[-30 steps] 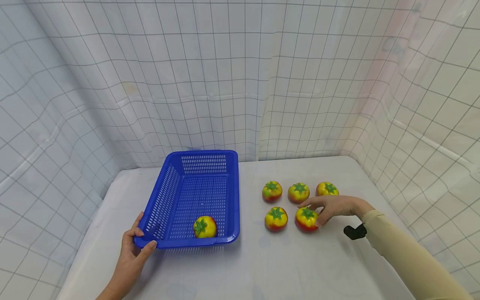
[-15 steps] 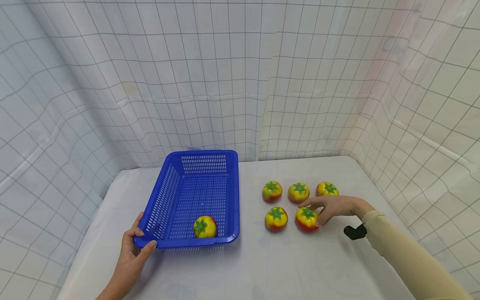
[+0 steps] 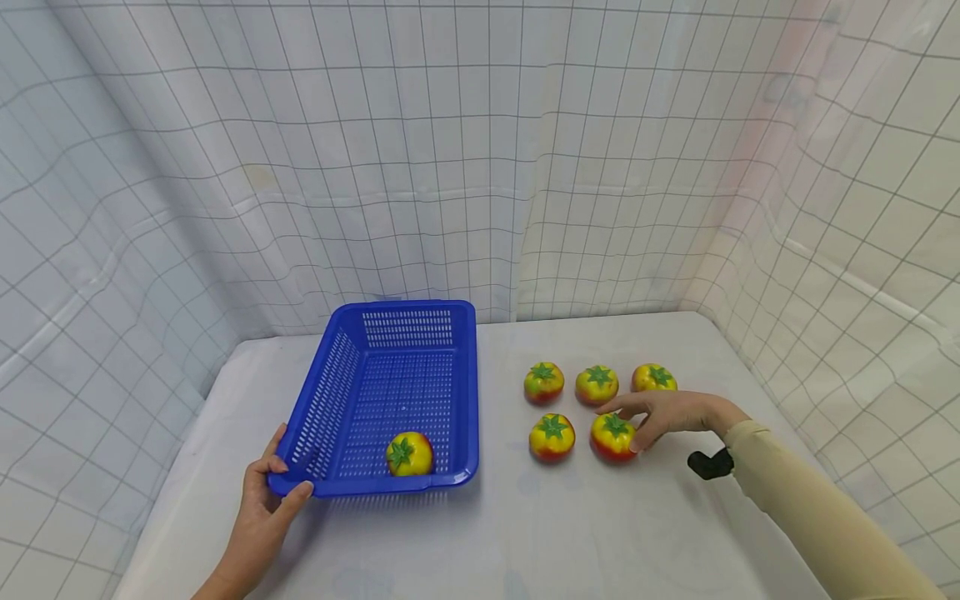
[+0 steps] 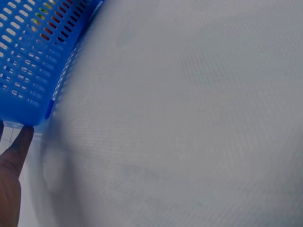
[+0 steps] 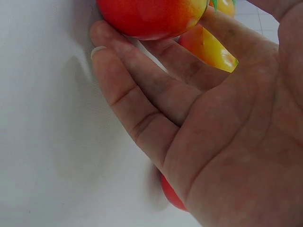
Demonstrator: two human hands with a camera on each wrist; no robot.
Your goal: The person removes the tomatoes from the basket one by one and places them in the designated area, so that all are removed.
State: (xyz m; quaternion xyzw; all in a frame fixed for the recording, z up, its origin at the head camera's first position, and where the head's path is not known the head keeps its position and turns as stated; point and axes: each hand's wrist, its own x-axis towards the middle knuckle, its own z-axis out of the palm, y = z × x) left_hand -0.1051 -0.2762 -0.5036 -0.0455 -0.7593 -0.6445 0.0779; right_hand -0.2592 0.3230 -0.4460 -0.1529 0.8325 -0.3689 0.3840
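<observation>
At the near left corner of a blue plastic basket (image 3: 467, 400), my left hand (image 3: 258, 512) pinches the rim between thumb and fingers. One red-and-yellow tomato (image 3: 411, 454) with a green leafy top lies inside, near the front wall. To the right, my right hand (image 3: 671, 412) grips a similar tomato (image 3: 609, 446), thumb at its right side and fingers over its far side. In the right wrist view, the fingers curl by the underside of this red tomato (image 5: 151, 16). The left wrist view shows the basket's slotted wall (image 4: 28, 71) above the thumb.
Beside the gripped tomato sits another tomato (image 3: 552, 438). Behind them stands a row of three: a left tomato (image 3: 543, 383), a middle tomato (image 3: 597, 386) and a right tomato (image 3: 654, 377). White gridded curtains (image 3: 480, 167) enclose the white table (image 3: 480, 550) at the back and sides.
</observation>
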